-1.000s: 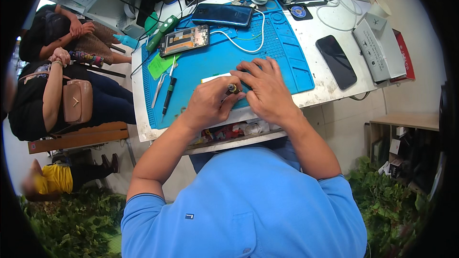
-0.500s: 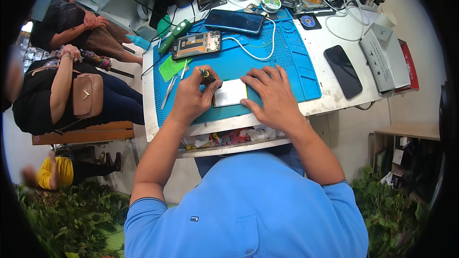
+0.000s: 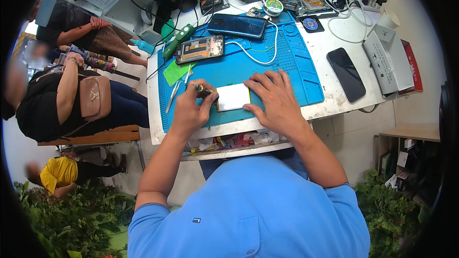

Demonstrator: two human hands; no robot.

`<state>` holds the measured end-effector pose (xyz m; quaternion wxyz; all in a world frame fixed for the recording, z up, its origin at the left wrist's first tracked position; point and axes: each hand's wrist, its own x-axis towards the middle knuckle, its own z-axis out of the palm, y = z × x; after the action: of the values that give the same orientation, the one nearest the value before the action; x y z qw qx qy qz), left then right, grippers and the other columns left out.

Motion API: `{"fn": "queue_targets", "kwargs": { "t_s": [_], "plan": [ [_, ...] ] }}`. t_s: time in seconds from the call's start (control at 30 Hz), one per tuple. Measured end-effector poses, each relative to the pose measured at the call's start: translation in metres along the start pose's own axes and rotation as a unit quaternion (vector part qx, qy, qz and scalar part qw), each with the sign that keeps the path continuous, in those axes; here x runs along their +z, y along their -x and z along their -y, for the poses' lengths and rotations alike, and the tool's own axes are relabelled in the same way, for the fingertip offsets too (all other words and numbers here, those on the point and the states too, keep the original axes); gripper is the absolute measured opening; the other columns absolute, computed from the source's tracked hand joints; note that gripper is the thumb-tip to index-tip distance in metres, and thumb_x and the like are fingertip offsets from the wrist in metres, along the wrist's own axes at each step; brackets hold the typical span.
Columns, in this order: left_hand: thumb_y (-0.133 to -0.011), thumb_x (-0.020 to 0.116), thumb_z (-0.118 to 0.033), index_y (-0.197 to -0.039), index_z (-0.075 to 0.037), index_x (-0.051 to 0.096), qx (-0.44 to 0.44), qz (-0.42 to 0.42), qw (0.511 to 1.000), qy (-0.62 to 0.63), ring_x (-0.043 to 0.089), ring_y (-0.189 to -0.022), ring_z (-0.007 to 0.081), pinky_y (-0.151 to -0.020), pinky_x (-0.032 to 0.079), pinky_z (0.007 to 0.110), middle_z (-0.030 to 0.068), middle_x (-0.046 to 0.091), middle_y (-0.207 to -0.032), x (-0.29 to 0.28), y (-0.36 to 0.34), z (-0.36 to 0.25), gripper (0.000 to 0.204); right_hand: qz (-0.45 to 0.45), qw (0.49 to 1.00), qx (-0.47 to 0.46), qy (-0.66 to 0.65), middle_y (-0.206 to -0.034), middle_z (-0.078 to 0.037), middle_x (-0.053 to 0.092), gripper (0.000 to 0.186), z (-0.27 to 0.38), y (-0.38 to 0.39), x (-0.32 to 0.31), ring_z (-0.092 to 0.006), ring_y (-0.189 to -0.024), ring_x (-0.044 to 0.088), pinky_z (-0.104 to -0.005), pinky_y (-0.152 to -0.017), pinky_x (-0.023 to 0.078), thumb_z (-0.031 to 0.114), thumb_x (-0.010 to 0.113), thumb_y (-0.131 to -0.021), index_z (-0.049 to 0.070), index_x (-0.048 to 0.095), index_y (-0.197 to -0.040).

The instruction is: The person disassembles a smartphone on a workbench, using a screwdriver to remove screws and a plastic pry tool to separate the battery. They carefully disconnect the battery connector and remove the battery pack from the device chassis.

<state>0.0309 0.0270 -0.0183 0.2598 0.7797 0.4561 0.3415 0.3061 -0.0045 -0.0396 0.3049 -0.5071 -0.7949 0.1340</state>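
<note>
A flat white phone battery (image 3: 233,97) with yellow edges lies on the blue work mat (image 3: 282,96). My right hand (image 3: 275,96) rests over its right end, thumb and fingers spread along that edge. Closed at the battery's left end, my left hand (image 3: 190,110) pinches a slim black-and-yellow tool (image 3: 201,88); its tip is too small to make out. Beyond the battery, an opened phone (image 3: 200,49) lies with its insides bare. Tweezers (image 3: 173,96) and a bright green piece (image 3: 177,72) lie left of my left hand.
A blue phone (image 3: 237,26), a green-handled tool (image 3: 179,40) and a white cable (image 3: 262,60) lie farther back. A solder spool (image 3: 274,6) stands behind them. At right are a dark phone (image 3: 346,74) and a white box (image 3: 388,59). People stand at left, one carrying a brown bag (image 3: 95,96).
The whole view has shifted slightly. My left hand has tipped the tool lower, toward the left, beside the battery's upper left corner. My right hand stays on the battery's right end.
</note>
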Motion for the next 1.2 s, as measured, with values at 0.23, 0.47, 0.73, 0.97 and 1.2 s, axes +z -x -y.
{"fn": "queue_targets", "kwargs": {
  "t_s": [0.23,0.47,0.73,0.97,1.2],
  "plan": [
    [-0.103,0.078,0.001,-0.123,-0.003,0.054,0.071,0.044,0.997,0.004,0.083,-0.094,0.0231,-0.083,0.066,0.036,0.0140,0.079,-0.103,0.036,-0.044,-0.009,0.031,-0.013,1.000,-0.008,-0.011,-0.149,-0.010,0.064,0.059,-0.004,0.000,0.004,-0.0343,-0.145,0.052,-0.0608,-0.135,0.023,0.036,0.084,-0.095,0.006,0.068,-0.144],
    [-0.102,0.079,0.001,-0.123,-0.004,0.055,0.039,0.041,0.998,-0.005,0.082,-0.094,0.0227,-0.082,0.067,0.035,0.0144,0.079,-0.102,0.012,-0.030,-0.001,0.032,-0.005,1.000,-0.001,-0.012,-0.149,-0.009,0.065,0.060,-0.003,0.000,0.002,-0.0339,-0.145,0.052,-0.0603,-0.135,0.023,0.036,0.084,-0.095,0.005,0.068,-0.144],
    [-0.102,0.079,0.000,-0.124,-0.004,0.056,0.033,0.065,0.997,-0.009,0.084,-0.095,0.0243,-0.085,0.067,0.036,0.0133,0.081,-0.101,0.012,-0.041,-0.011,0.032,-0.005,1.000,-0.008,-0.006,-0.148,-0.009,0.065,0.061,-0.005,0.000,0.002,-0.0343,-0.144,0.053,-0.0599,-0.134,0.024,0.036,0.084,-0.095,0.007,0.068,-0.146],
    [-0.097,0.082,0.000,-0.117,-0.005,0.061,0.087,0.008,0.996,-0.024,0.081,-0.081,0.0256,-0.076,0.064,0.037,0.0127,0.079,-0.093,0.003,0.007,-0.009,0.029,0.004,1.000,-0.010,0.016,-0.148,-0.009,0.065,0.059,-0.002,-0.001,0.001,-0.0345,-0.145,0.052,-0.0600,-0.134,0.025,0.036,0.084,-0.096,0.009,0.069,-0.146],
    [-0.099,0.080,-0.002,-0.117,-0.006,0.059,0.033,-0.026,0.999,-0.011,0.081,-0.081,0.0281,-0.072,0.064,0.039,0.0130,0.079,-0.093,0.006,-0.021,0.001,0.027,0.010,1.000,-0.012,0.019,-0.148,-0.008,0.064,0.058,0.000,0.000,0.000,-0.0343,-0.145,0.051,-0.0602,-0.134,0.025,0.036,0.083,-0.096,0.009,0.069,-0.146]
  ]
}}
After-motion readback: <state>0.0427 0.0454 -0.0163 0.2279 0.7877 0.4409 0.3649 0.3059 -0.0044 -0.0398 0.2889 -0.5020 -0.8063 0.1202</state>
